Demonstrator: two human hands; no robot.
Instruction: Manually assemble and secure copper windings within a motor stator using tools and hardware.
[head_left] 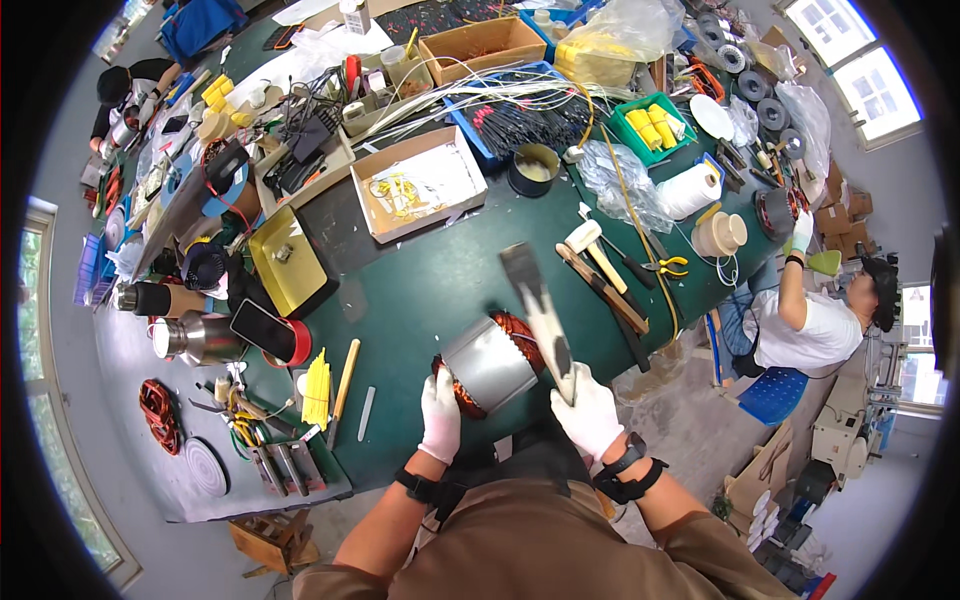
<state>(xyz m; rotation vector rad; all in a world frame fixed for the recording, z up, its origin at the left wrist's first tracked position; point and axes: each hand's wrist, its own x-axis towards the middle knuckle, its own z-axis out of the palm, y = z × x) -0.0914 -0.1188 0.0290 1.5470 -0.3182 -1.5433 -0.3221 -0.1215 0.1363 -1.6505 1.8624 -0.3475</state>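
The left hand (pixel 440 412) presses on the motor stator (pixel 489 363), steadying it on the tabletop (pixel 420 290); the right hand (pixel 590 412), clamped on a mallet (pixel 537 300), raises it toward twelve o'clock.

Both hands wear white fabric gloves: left hand (pixel 440 415), right hand (pixel 590 415). A black strap circles each wrist, the right one bulkier, like a watch. Forearms are bare. A brown short-sleeved top covers the torso.

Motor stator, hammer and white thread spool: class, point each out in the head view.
Motor stator (pixel 488 365), head view, on its grey steel shell.
Hammer (pixel 537 300), head view, mid-handle, blurred.
White thread spool (pixel 688 190), head view, wound side.
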